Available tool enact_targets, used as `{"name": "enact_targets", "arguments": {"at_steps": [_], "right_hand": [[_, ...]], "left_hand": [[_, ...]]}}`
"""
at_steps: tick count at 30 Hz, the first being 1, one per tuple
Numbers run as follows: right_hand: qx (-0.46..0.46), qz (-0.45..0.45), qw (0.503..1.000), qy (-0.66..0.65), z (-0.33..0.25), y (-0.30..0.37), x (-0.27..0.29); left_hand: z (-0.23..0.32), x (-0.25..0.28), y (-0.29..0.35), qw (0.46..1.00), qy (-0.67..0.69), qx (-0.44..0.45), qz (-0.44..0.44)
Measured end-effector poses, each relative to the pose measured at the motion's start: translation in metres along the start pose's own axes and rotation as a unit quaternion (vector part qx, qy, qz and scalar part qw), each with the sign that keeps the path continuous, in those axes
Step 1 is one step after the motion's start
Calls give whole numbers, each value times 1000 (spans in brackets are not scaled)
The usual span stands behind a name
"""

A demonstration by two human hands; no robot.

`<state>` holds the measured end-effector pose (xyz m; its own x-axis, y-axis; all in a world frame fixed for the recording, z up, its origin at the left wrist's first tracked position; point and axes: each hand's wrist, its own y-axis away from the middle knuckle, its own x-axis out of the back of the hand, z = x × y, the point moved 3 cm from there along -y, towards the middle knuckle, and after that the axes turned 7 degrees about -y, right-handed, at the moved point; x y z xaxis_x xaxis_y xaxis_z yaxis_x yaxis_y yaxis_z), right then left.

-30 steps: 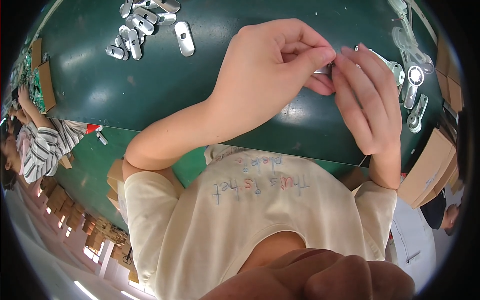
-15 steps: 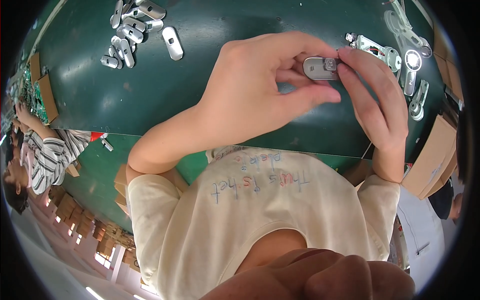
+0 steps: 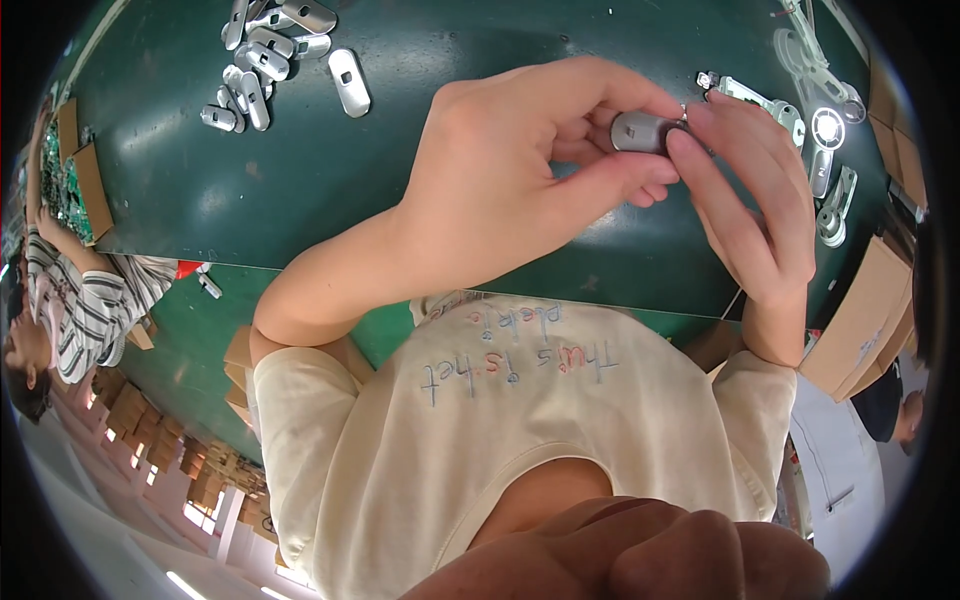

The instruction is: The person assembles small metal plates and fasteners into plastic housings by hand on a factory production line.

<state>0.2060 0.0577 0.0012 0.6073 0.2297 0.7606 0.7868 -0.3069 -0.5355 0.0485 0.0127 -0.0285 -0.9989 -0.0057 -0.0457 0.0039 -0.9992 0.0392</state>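
Between my two hands is a small grey oval cover [image 3: 634, 132] with rounded ends, held up over the table. My left hand [image 3: 530, 165] grips its left end, index finger over the far edge and thumb along the near edge. My right hand [image 3: 755, 185] pinches its right end, with thumb and fingertips hiding that part. Whatever lies under the right fingertips is covered. A single silver oval cover [image 3: 349, 83] with a square slot lies on the table to the left. Beyond it is a loose heap of similar silver covers [image 3: 268, 62].
White handheld parts with wires [image 3: 760, 100] and a round-headed piece [image 3: 827, 128] lie at the right of the green table [image 3: 480, 50]. An open cardboard box [image 3: 858, 315] stands right. At far left, a person in a striped sleeve [image 3: 100, 300] works beside a box of green boards [image 3: 85, 190].
The grey cover has tilted and its clear piece is now hidden behind my right fingertips. My left thumb has drawn in against the cover. The person at left has raised an arm.
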Motion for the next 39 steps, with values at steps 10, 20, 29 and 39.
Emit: {"name": "enact_targets", "arguments": {"at_steps": [10,20,29,39], "right_hand": [[-211,-85,962,151,40,26,73],[-278,51,959,-5,59,54,45],[-127,-22,984,-121,8,-10,31],[-136,-20,990,-45,1,-2,17]], "left_hand": [[3,-1,-5,996,39,-2,-78],[-3,4,-4,989,84,100,-69],[5,9,-7,988,83,99,-88],[6,7,-4,982,118,120,-81]]}}
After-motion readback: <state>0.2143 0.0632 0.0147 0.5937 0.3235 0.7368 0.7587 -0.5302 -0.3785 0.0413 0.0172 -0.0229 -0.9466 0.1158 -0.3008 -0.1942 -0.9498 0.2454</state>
